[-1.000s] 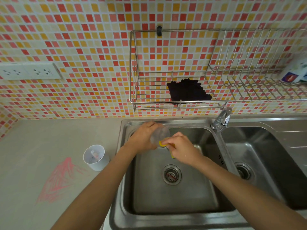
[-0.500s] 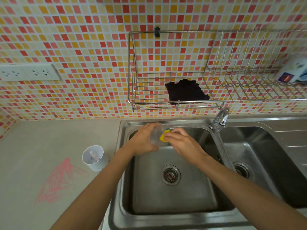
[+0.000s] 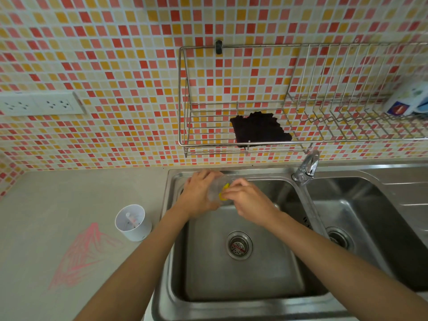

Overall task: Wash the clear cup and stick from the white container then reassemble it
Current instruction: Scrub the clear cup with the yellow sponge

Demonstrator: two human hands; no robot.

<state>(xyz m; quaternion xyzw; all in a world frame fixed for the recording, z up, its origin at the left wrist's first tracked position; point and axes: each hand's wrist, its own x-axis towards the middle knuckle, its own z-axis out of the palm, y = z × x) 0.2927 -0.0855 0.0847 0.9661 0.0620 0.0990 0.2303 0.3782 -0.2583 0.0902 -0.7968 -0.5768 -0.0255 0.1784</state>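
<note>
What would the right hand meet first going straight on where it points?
Likely the clear cup, held by the left hand: the right hand points up-left at it, pinching a yellow sponge against or inside it; depth unclear.

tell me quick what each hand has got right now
Left hand: grips the clear cup.
Right hand: fingers pinch a yellow sponge against the cup.

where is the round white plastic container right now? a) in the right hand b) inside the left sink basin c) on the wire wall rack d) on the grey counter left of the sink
d: the round white plastic container stands upright on the grey counter, left of the stainless steel sink.
</note>
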